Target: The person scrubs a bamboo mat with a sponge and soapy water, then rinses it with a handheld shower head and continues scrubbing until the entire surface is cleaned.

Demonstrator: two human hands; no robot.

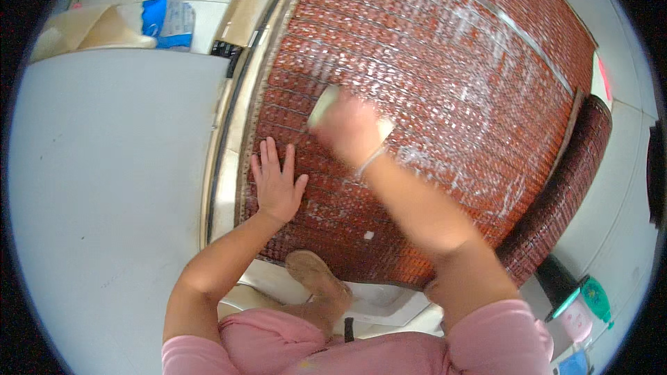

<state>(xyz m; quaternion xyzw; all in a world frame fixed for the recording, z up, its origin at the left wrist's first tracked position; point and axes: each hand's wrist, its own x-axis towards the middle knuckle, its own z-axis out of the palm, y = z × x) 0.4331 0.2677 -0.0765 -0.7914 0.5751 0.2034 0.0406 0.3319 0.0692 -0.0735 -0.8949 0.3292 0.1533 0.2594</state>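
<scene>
A wet red-brown mat of small tiles [417,62], streaked with white suds, lies spread below me. My left hand [278,184] rests flat on its left part, fingers spread, holding nothing. Right of it and slightly farther off, my right hand [351,128] is closed over a pale, flat-edged block [323,105] on the mat. Motion smears this hand, and its fingers cover most of the block, so I cannot tell whether it is a sponge or a brush. The block's pale ends show at both sides of the hand. A white band circles my right wrist.
Along the mat's right edge runs a rolled-up part [563,187]. A large pale grey panel [118,167] stands at the left, with a blue packet [167,21] behind it. At the lower right are a green-lidded container [594,298] and a pink cup [573,321]. My foot [313,271] touches the near edge.
</scene>
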